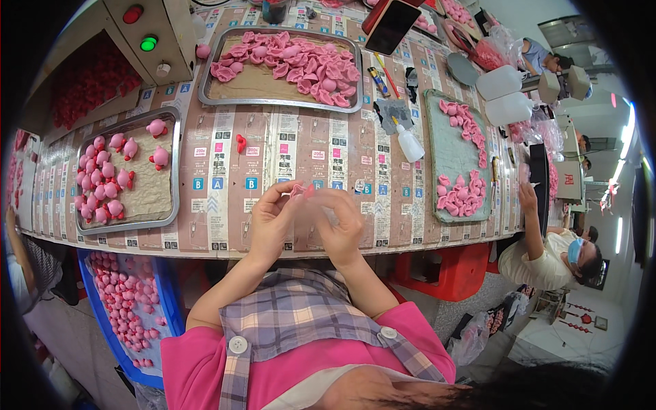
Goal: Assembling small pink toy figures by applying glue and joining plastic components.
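So going from the left: there's a blue tub (171, 301) down below table level full of pink-and-red bits, parked beside the person, I guess so it's in reach without eating table space. Above it is a metal tray (154, 191) with round pink figures (108, 169) sitting loose on brown lining; the raised rim probably stops them rolling off. Behind that, a boxy machine (171, 51) with a lit green button, its front facing the table.

Next tray over, the big metal one (236, 90), is heaped with pink petal-like shells, and a small red bit (240, 143) lies alone on the printed table cover.

Dead centre, close to the body, the left hand (270, 222) has thumb and forefinger pinching a pink piece (298, 190), held up off the table, likely so both hands can get at it. The right hand (339, 222) is curled in against it from the other side, but its fingertips are blurred, so can't tell if they're pinching too.

Further right, a white squeeze bottle (410, 145) lies with its nozzle on a grey scrap (391, 113), maybe to catch drips, then a pale green tray (454, 160) with more pink shells in two clumps
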Available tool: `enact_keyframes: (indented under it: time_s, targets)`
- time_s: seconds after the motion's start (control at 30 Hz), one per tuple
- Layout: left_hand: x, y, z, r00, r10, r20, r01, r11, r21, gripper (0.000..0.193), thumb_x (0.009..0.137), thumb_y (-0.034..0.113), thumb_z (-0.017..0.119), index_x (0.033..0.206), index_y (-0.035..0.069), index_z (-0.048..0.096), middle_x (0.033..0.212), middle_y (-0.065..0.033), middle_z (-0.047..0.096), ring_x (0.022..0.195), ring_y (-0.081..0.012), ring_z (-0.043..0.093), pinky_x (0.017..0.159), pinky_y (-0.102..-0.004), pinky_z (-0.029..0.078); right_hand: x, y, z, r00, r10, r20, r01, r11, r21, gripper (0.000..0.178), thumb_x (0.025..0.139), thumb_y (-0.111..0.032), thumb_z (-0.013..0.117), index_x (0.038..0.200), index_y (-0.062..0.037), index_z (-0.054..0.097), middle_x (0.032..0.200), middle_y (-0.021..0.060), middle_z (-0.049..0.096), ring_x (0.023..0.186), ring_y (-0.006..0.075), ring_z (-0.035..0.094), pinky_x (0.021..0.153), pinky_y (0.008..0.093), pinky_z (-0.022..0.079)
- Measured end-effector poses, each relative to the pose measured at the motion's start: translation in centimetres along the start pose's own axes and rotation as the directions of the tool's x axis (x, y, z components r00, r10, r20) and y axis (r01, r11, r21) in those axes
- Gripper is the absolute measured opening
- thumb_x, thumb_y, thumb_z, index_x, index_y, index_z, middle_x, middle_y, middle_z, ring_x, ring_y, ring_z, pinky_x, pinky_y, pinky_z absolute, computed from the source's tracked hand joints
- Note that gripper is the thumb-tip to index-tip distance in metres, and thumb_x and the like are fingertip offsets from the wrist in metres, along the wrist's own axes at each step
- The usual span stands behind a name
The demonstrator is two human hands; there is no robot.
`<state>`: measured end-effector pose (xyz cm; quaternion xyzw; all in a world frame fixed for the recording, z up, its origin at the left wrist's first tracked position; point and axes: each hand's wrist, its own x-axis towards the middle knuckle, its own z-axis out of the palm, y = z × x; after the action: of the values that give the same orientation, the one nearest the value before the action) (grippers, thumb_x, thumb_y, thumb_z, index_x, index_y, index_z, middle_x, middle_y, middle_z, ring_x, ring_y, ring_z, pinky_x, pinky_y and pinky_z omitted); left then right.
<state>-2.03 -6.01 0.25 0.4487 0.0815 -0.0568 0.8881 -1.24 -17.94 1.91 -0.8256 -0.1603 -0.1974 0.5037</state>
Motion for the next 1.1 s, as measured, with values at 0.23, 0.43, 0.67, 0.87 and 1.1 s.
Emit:
enact_keyframes:
  time_s: [0.23, 0.43, 0.67, 0.87, 1.1]
  targets:
    - [-0.2, 0.0, -0.4, 0.999, 0.021, 0.04, -0.024, 0.996, 0.09, 0.023, 0.08, -0.001, 0.052, 0.102, -0.001, 0.052, 0.092, -0.0046, 0.058, 0.085, -0.0074, 0.053, 0.075, -0.0201, 0.042, -0.5, 0.4, -0.3, 0.887, 0.444, 0.124, -0.449, 0.769, 0.455, 0.024, 0.074, -0.002, 0.062, 0.097, -0.0007, 0.056, 0.086, 0.005, 0.059, 0.08, 0.0116, 0.055, 0.071, 0.0234, 0.044]
    - [-0.5, -0.1, -0.8, 0.994, 0.087, 0.061, -0.097, 0.977, 0.191, 0.022, 0.078, 0.001, 0.058, 0.1, 0.002, 0.053, 0.091, -0.0038, 0.058, 0.085, -0.009, 0.053, 0.076, -0.0215, 0.041, -0.3, 1.2, -1.2, 0.765, 0.502, 0.402, -0.637, 0.5, 0.587, 0.032, 0.077, -0.002, 0.059, 0.108, -0.0017, 0.054, 0.092, 0.0033, 0.058, 0.082, 0.008, 0.054, 0.072, 0.0201, 0.043]
    - [-0.4, 0.2, -1.2, 0.985, 0.083, 0.154, -0.128, 0.941, 0.315, 0.021, 0.077, -0.001, 0.058, 0.097, 0.0, 0.053, 0.091, -0.0049, 0.057, 0.085, -0.0095, 0.054, 0.075, -0.0215, 0.042, 0.0, 1.5, -1.8, 0.735, 0.474, 0.485, -0.675, 0.44, 0.592, 0.03, 0.077, -0.003, 0.059, 0.106, -0.0002, 0.054, 0.092, 0.0042, 0.058, 0.083, 0.0081, 0.054, 0.073, 0.0203, 0.043]
    - [-0.5, 0.6, -1.2, 0.977, 0.11, 0.185, -0.19, 0.844, 0.502, 0.02, 0.076, -0.001, 0.058, 0.096, -0.001, 0.055, 0.09, -0.0057, 0.057, 0.083, -0.0103, 0.055, 0.074, -0.0225, 0.044, -0.1, 1.0, -1.6, 0.769, 0.46, 0.444, -0.638, 0.585, 0.501, 0.023, 0.078, -0.004, 0.058, 0.1, 0.0001, 0.052, 0.092, 0.004, 0.057, 0.084, 0.0088, 0.054, 0.074, 0.0211, 0.043]
    - [-0.3, 2.4, -1.1, 0.972, -0.023, 0.235, -0.106, 0.848, 0.52, 0.026, 0.074, 0.001, 0.061, 0.099, -0.001, 0.055, 0.091, -0.0059, 0.057, 0.084, -0.0119, 0.056, 0.075, -0.0234, 0.044, -0.3, 0.9, -1.4, 0.695, 0.505, 0.512, -0.697, 0.296, 0.653, 0.024, 0.078, -0.003, 0.058, 0.1, -0.0016, 0.049, 0.089, 0.0038, 0.056, 0.082, 0.0088, 0.054, 0.074, 0.0217, 0.044]
